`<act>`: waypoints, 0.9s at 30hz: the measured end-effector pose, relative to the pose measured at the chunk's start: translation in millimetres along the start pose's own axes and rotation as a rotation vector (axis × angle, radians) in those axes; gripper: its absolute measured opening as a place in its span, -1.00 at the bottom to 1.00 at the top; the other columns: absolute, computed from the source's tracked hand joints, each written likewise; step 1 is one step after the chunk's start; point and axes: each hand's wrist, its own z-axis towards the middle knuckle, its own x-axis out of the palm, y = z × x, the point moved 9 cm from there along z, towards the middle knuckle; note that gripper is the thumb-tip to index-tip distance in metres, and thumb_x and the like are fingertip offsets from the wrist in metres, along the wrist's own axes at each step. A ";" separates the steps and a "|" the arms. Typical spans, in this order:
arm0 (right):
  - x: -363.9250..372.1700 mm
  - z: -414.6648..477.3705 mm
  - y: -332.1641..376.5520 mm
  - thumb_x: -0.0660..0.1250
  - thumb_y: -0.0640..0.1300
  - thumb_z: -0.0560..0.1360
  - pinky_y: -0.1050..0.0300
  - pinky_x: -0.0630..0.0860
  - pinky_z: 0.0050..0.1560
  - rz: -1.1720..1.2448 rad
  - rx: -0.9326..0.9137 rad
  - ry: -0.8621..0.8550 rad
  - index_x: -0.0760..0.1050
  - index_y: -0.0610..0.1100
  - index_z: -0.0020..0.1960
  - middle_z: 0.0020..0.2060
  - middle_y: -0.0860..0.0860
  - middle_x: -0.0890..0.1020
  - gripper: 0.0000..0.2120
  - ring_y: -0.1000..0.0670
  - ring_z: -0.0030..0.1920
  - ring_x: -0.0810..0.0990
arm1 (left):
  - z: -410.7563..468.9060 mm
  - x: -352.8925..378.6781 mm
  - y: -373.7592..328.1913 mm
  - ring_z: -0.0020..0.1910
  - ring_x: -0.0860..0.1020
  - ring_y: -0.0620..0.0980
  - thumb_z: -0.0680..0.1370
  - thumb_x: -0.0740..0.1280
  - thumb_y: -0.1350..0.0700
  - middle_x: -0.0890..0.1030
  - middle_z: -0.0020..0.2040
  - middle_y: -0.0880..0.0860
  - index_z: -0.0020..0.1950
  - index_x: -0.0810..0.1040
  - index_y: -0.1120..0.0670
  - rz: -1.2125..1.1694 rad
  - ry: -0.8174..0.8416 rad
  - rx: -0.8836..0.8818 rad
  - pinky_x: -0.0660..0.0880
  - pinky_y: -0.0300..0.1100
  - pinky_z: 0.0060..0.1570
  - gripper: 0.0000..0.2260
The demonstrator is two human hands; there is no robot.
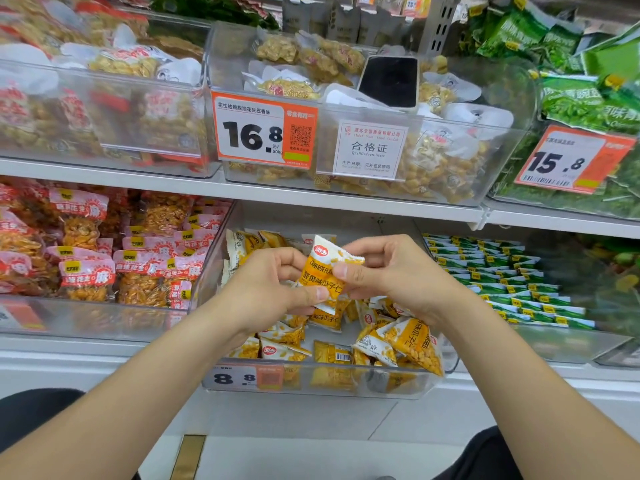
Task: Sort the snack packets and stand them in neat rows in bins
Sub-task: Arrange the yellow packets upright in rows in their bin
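Both my hands hold one small yellow and white snack packet [323, 271] upright above a clear plastic bin [311, 384] on the lower shelf. My left hand [270, 289] pinches the packet's lower left edge with thumb and fingers. My right hand [391, 271] pinches its right side, thumb on the front. Several more yellow packets [398, 341] lie loose and jumbled in the bin below, and a few stand at its back left [242, 247].
Left bin holds red-labelled peanut packets [86, 278]; right bin has green packets [502, 278] in neat rows. Upper shelf bins hold peanut packs, a black phone [389, 81] lying on one, and green bags [588, 98]. Price tags hang on bin fronts.
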 end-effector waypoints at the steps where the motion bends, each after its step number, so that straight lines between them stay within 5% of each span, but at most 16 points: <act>1: 1.6 1.2 -0.6 0.56 -0.17 0.52 -0.06 0.72 0.06 -0.036 -0.003 0.002 0.70 -0.17 0.15 -0.05 -0.13 0.78 -0.77 -0.16 -0.02 0.78 | 0.6 -3.1 -0.9 -0.04 0.75 0.05 0.46 0.61 0.20 0.77 -0.05 0.02 0.08 0.66 0.12 0.107 -0.018 0.035 0.71 0.04 0.01 -0.76; 5: -7.2 11.8 -11.3 0.55 -0.19 0.54 -0.10 0.72 0.01 -0.347 -0.008 -0.102 0.68 -0.13 0.00 -0.18 -0.06 0.77 -0.93 -0.09 -0.11 0.78 | -1.9 -15.0 -13.5 -0.08 0.66 -0.21 0.45 0.63 -0.01 0.69 -0.01 -0.17 0.11 0.64 -0.12 0.637 -0.188 0.255 0.66 -0.11 -0.02 -0.71; 9: -3.8 22.2 -25.1 0.56 0.04 0.47 -0.03 0.61 0.05 -0.807 0.003 -0.100 0.61 0.05 -0.13 -0.21 0.06 0.69 -0.86 -0.04 0.01 0.62 | -5.0 -17.1 -13.9 0.10 0.61 -0.14 0.59 0.48 0.08 0.65 0.12 -0.14 0.23 0.61 -0.07 0.917 -0.221 0.346 0.61 -0.09 0.10 -0.77; 12: 19.1 25.6 -33.5 0.53 -0.07 0.49 -0.01 0.60 -0.03 -0.938 0.004 -0.005 0.63 -0.04 -0.17 -0.26 0.00 0.66 -0.89 0.00 -0.13 0.61 | -4.9 -13.8 -4.2 0.05 0.63 -0.12 0.61 0.42 0.06 0.66 0.04 -0.14 0.17 0.63 -0.10 0.979 -0.136 0.310 0.63 -0.05 0.05 -0.84; 16: 32.1 34.2 -44.8 0.50 -0.24 0.44 0.20 0.39 -0.39 -1.062 0.076 -0.030 0.49 -0.04 -0.24 -0.26 0.03 0.52 -0.78 -0.04 -0.16 0.55 | -6.2 -7.5 1.7 -0.02 0.62 -0.09 0.60 0.39 0.05 0.64 -0.04 -0.15 0.15 0.60 -0.15 1.056 -0.074 0.304 0.63 0.02 -0.04 -0.85; 20: 29.8 37.1 -37.8 0.58 -0.20 0.43 0.04 0.52 -0.24 -1.156 0.094 -0.150 0.54 -0.11 0.01 -0.08 -0.05 0.54 -0.74 -0.13 -0.11 0.56 | -6.0 -2.6 6.2 0.03 0.63 -0.06 0.63 0.37 0.03 0.67 0.09 -0.12 0.22 0.59 -0.15 1.138 -0.015 0.303 0.64 0.00 -0.03 -0.82; 24: 38.9 34.9 -35.4 0.60 -0.15 0.44 0.03 0.49 -0.21 -1.118 0.079 -0.084 0.55 -0.13 0.04 -0.02 -0.09 0.57 -0.72 -0.17 -0.03 0.61 | -7.2 -1.4 6.4 0.05 0.64 -0.05 0.63 0.37 0.01 0.67 0.13 -0.12 0.23 0.61 -0.16 1.156 0.000 0.305 0.64 0.00 -0.04 -0.82; 27: 31.1 29.6 -25.8 0.69 0.04 0.33 0.00 0.53 -0.16 -1.210 0.104 -0.138 0.53 -0.11 0.06 -0.03 -0.06 0.56 -0.52 -0.16 0.00 0.60 | -7.5 -1.7 6.9 0.03 0.64 -0.05 0.63 0.38 0.01 0.67 0.11 -0.12 0.22 0.62 -0.15 1.165 0.004 0.309 0.65 0.00 -0.05 -0.83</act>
